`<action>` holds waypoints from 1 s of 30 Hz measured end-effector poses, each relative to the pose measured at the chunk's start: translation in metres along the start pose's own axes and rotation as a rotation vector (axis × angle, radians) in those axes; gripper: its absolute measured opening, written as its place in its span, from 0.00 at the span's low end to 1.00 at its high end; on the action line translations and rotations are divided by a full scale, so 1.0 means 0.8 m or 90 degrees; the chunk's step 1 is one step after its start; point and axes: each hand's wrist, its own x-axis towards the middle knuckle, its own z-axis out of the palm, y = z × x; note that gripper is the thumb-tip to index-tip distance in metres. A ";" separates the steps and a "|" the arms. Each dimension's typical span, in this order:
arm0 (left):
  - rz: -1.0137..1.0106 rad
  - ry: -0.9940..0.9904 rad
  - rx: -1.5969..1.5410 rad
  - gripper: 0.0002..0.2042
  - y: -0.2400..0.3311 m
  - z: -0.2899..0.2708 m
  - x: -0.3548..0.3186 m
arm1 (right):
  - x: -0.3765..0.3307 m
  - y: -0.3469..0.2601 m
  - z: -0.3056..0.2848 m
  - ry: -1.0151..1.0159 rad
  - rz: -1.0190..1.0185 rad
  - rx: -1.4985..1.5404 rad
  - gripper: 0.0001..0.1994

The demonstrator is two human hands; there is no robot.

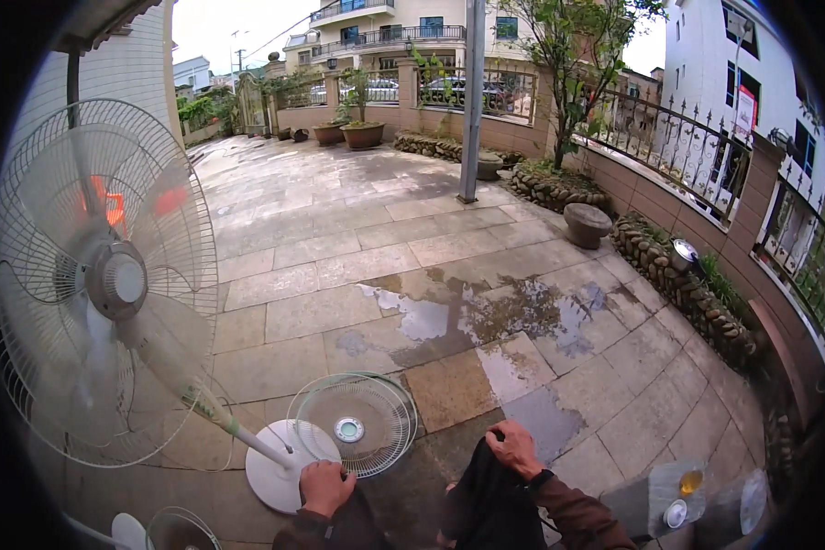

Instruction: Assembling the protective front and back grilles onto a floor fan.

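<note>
My left hand [326, 488] rests on my left knee with its fingers curled in, and I see no object in it. On my raised right knee [486, 486], in dark trousers, lies my right hand [515, 449]. Its fingers bend closed over the cloth, and a dark band circles that wrist. Nearest to the left hand are the round white base [270, 486] of a standing fan and a detached fan grille [376, 449] with a pale green centre, lying on the paving. The fan's large caged head [110, 275] fills the left side, its blades see-through.
A puddle [426, 316] spreads over the stone tiles ahead. At lower right, a small surface [660, 500] holds an amber item and a white round item. A metal post [472, 110], a stone stool [587, 225], potted plants [364, 135] and a fenced wall [651, 188] stand farther off.
</note>
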 end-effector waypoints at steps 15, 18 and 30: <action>0.009 0.020 -0.019 0.13 0.002 0.003 0.001 | -0.001 0.004 0.000 0.013 0.001 0.008 0.10; 0.005 0.032 -0.021 0.13 -0.001 0.004 -0.002 | 0.000 -0.002 -0.002 0.009 0.005 0.020 0.10; 0.010 0.033 -0.012 0.14 0.002 0.001 -0.003 | -0.001 -0.004 -0.005 0.002 0.000 -0.013 0.11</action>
